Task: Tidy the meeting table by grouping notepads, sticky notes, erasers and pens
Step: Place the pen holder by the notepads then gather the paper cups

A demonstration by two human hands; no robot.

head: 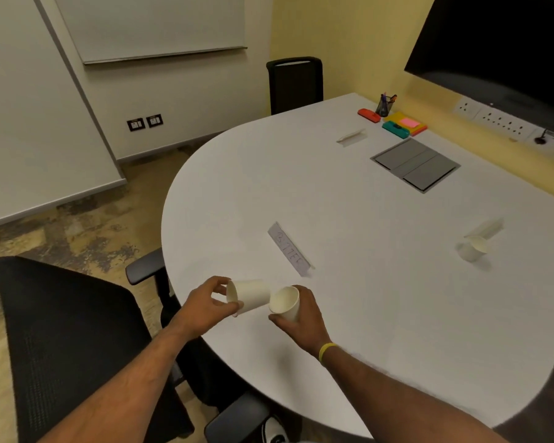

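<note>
The left grip [210, 298] closes around a white paper cup [250, 296] lying on its side, mouth toward the palm. The right grip [296, 318] holds a second paper cup [285, 303] tilted, its rim touching the first cup's base. Both hover over the near edge of the white worktop [381, 282]. Just beyond them lies a folded name card [290, 250], its writing too blurred to read. To the right, a third cup [473, 247] sits beside another card [485, 227]. At the far corner, well apart, the stationery is grouped: pen holder [385, 104], red eraser [369, 115], teal eraser [395, 129], sticky notes [408, 123]. A grey cable hatch [414, 164] lies between. A black chair [71, 340] stands left, partly cut off.
</note>
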